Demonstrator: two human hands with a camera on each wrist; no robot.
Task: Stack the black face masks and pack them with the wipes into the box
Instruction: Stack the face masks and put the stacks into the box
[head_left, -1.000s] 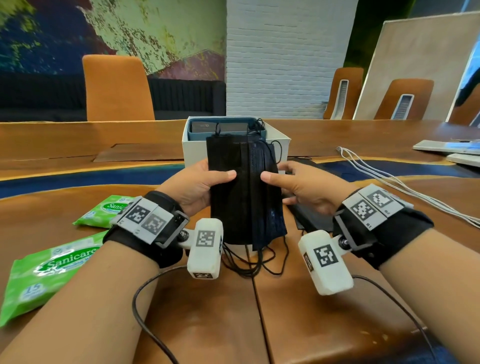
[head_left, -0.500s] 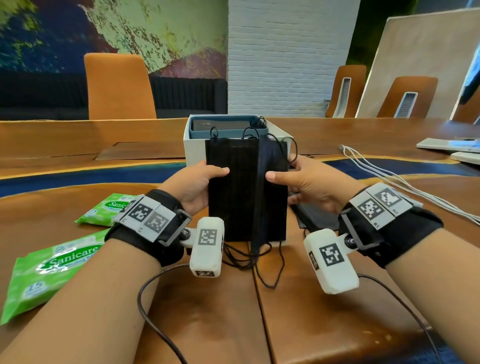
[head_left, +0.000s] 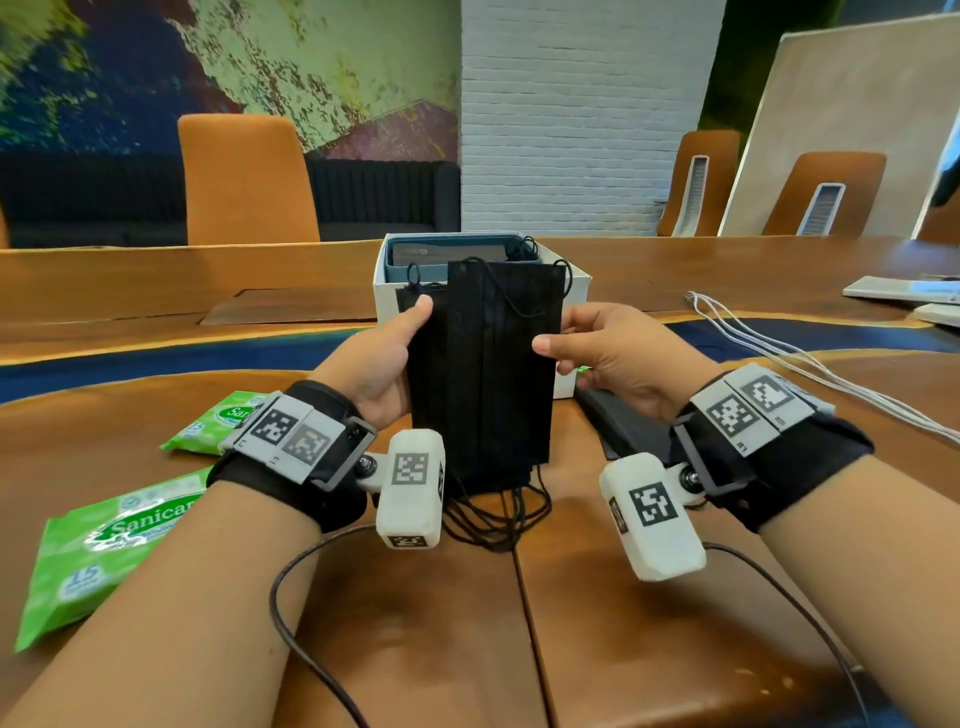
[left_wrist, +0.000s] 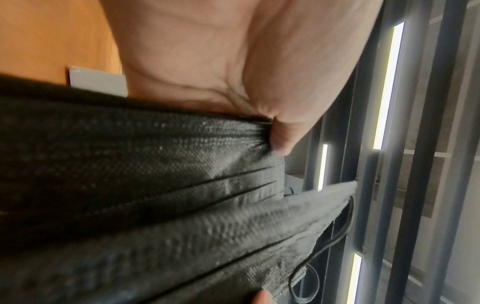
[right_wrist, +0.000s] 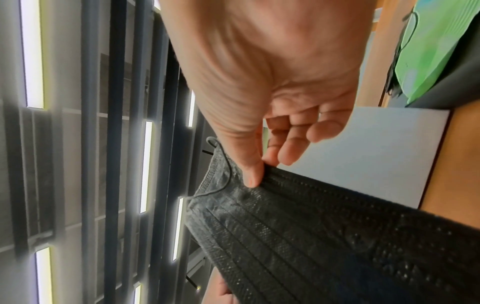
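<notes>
- Painted green, blue and maroon, a mural (head_left: 218, 78) covers the far wall beside a white brick column (head_left: 582, 114); ceiling light strips (left_wrist: 387, 82) show in the wrist views.
- Brown wooden table (head_left: 649, 649) with a blue inlaid band fills the foreground; orange chairs (head_left: 244, 179) stand behind it.
- White box (head_left: 387, 306) sits at mid-table, open, a blue-grey case inside.
- Black face masks (head_left: 488, 374) are held upright as a stack just in front of the box, ear loops dangling onto the wood.
- Left hand (head_left: 376, 369) grips the stack's left edge, thumb in front; right hand (head_left: 618, 353) pinches the right edge.
- Green wipes packs (head_left: 98, 551) lie flat at the left, well apart from the box.
- White cables (head_left: 779, 358) trail at the right.
</notes>
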